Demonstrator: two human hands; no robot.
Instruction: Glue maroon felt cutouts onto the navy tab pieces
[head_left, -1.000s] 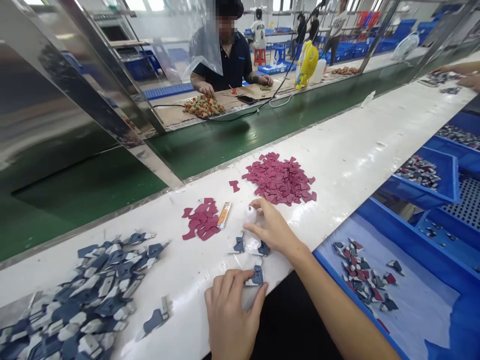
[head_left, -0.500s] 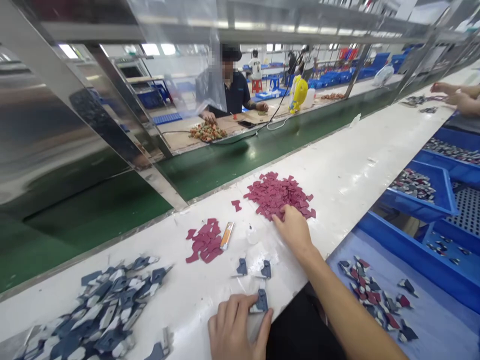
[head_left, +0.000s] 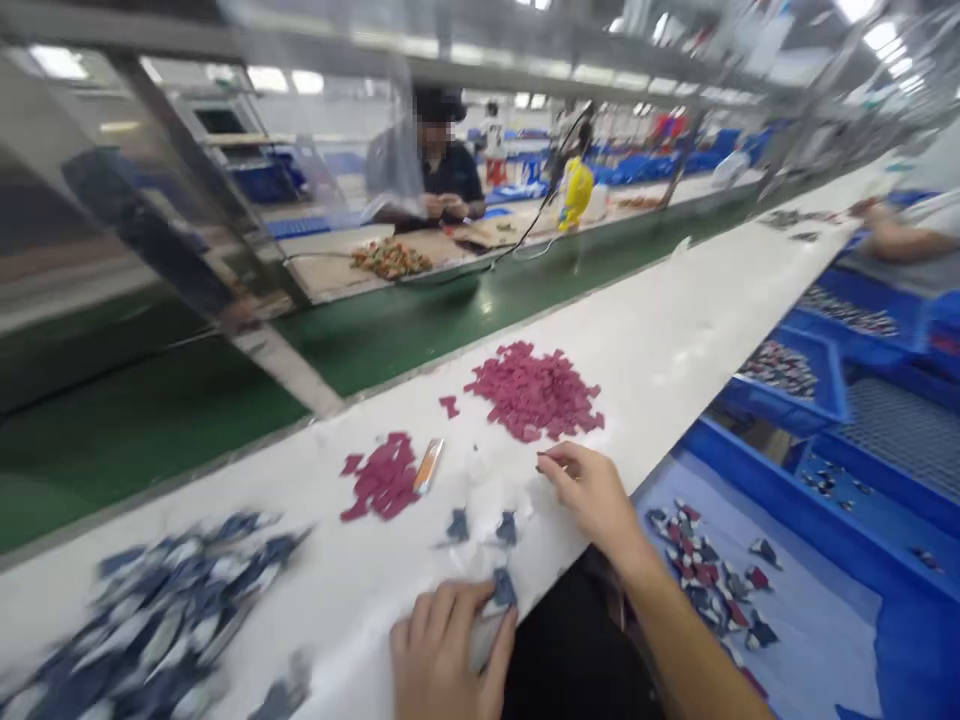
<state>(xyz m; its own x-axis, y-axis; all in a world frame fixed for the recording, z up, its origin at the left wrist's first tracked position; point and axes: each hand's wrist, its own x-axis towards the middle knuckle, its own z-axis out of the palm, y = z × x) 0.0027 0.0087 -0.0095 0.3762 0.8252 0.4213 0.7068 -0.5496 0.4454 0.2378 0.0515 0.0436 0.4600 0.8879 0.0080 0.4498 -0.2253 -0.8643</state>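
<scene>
Fingers of right hand [head_left: 592, 495] pinch maroon piece [head_left: 541, 466] — blurred.

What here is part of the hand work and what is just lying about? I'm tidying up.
In use: blue-and-white flat piece under left hand; large heap of dark-red flat pieces by right hand.
Lying about: orange tube; yellow fan.

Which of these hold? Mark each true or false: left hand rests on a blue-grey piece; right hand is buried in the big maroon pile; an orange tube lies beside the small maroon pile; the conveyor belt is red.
1. True: the left hand presses a blue-grey piece.
2. False: the right hand is just short of the big maroon pile.
3. True: the orange tube lies beside the small maroon pile.
4. False: the conveyor belt is green.
</scene>
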